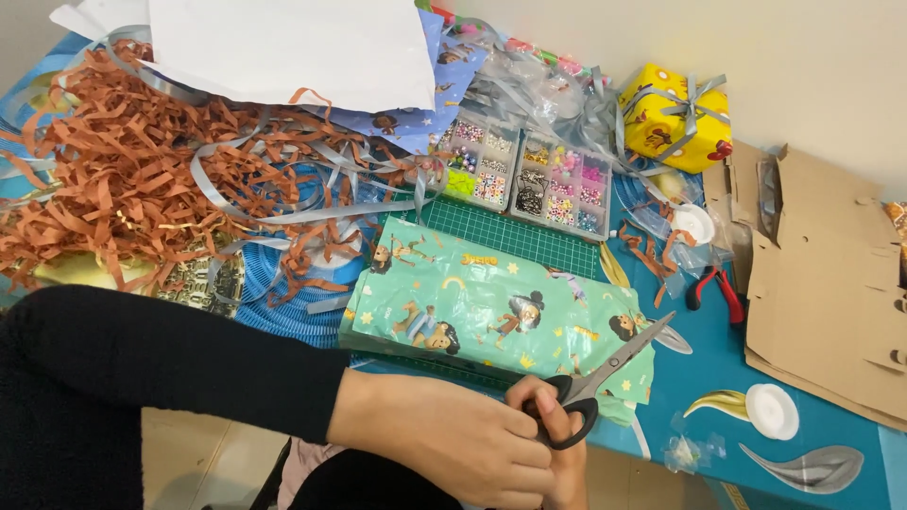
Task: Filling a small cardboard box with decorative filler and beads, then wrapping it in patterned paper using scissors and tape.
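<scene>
The scissors [605, 373] are the landmark; their black handles sit in the right hand [557, 444], whose fingers are threaded through the loops and closed on them, blades parted and pointing up and away over the near right corner of the green printed wrapping paper [491, 312]; the left hand [453, 439], coming in under a black sleeve [142, 364], lies just left of the handles, curled against the right hand; whether it grips anything I cannot tell; the paper lies flat on a green cutting mat [510, 236], well left of the cardboard [822, 283]; beyond the blades stand two bead boxes [529, 175] and a yellow gift box [675, 118]; far left sprawls orange paper shred [123, 179]; red pliers [715, 286] lie just beyond the tips; risk, as I judge it: with nothing plainly pinning the paper, it could shift and the cut wander, or the tips could snag.
</scene>
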